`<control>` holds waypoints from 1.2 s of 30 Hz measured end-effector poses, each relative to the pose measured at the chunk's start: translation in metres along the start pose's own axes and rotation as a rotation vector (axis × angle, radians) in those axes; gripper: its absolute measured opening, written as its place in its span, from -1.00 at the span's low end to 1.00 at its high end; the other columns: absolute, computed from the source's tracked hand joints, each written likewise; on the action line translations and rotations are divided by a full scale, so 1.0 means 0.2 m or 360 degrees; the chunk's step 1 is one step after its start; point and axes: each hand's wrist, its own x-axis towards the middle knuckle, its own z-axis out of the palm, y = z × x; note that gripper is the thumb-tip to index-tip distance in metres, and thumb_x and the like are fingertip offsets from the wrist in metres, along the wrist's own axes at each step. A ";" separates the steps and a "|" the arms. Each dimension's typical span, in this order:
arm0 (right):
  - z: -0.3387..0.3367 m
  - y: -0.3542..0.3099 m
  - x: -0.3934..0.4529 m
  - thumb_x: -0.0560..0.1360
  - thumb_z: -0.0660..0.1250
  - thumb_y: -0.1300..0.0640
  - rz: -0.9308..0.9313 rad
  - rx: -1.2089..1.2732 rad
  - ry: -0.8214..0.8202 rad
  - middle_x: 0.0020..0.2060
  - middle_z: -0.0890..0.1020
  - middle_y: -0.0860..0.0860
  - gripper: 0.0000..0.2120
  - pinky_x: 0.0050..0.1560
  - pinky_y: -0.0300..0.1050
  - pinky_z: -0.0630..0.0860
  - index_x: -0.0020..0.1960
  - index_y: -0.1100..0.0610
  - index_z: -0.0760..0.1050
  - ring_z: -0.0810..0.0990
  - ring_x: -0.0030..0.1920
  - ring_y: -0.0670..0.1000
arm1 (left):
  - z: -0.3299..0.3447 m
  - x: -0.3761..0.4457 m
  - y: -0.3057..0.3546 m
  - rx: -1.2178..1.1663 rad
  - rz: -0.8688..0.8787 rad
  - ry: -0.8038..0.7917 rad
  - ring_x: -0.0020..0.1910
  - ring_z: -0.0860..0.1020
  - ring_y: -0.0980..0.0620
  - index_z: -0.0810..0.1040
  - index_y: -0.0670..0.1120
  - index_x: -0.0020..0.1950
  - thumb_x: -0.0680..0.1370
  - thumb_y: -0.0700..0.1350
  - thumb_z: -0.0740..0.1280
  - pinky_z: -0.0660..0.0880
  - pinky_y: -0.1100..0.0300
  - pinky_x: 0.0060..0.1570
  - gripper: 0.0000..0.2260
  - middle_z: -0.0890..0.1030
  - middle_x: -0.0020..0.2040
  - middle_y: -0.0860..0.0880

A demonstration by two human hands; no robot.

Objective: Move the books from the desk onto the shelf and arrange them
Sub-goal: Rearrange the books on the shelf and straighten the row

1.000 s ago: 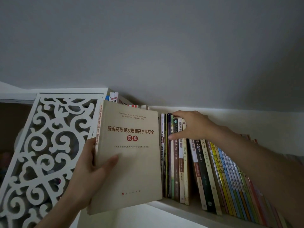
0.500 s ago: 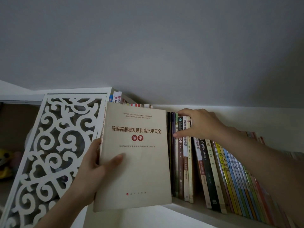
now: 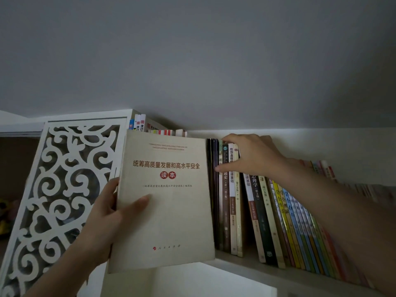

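White fretwork, cut in curling scrolls, fills the side panel (image 3: 64,189) at the far left of the shelf unit, with a dim brown recess behind it. Next to it the left hand (image 3: 107,219) holds up a cream paperback (image 3: 167,200), thumb pressed flat on the front cover and the fingers curled round the spine edge behind. Its cover faces outward, upright, with a line of brown Chinese title characters, two red discs beneath them, a smaller line of text lower down and a small red mark near the bottom; its lower edge hangs just in front of the shelf board (image 3: 246,264). Behind its top edge peek a few more book tops (image 3: 139,123). To its right stands a row of books (image 3: 235,200) on the shelf, dark and pale spines upright at first, then yellow, blue and green ones leaning rightward. The right hand (image 3: 250,157) grips the tops of the upright spines, thumb in front and fingers hooked over behind them.
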 end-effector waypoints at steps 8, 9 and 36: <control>-0.02 -0.03 0.03 0.28 0.42 -0.42 0.0027 -0.0019 -0.0127 0.27 0.55 -0.07 -0.19 0.26 0.10 0.42 0.39 -0.06 0.32 0.54 0.20 0.04 | -0.05 0.04 0.00 0.0038 -0.0011 -0.0015 -0.15 0.70 -0.17 0.49 0.08 0.23 0.40 -0.11 0.54 0.64 -0.10 -0.31 -0.55 0.69 -0.02 -0.04; -0.02 -0.04 0.04 0.29 0.40 -0.43 0.0030 -0.0011 -0.0148 0.30 0.53 -0.07 -0.19 0.28 0.12 0.40 0.40 -0.07 0.29 0.52 0.23 0.05 | -0.05 0.04 0.00 0.0040 -0.0010 -0.0020 -0.16 0.70 -0.16 0.49 0.08 0.22 0.42 -0.13 0.52 0.64 -0.09 -0.32 -0.58 0.69 -0.03 -0.04; 0.01 -0.09 0.07 0.45 0.27 -0.36 -0.0049 -0.0049 0.0102 0.17 0.58 -0.05 -0.48 0.04 0.04 0.51 0.30 -0.14 0.34 0.56 0.09 0.07 | -0.04 0.06 0.05 0.0102 0.0114 -0.0073 -0.17 0.70 -0.18 0.48 0.10 0.24 0.42 -0.11 0.53 0.64 -0.09 -0.33 -0.55 0.70 -0.04 -0.03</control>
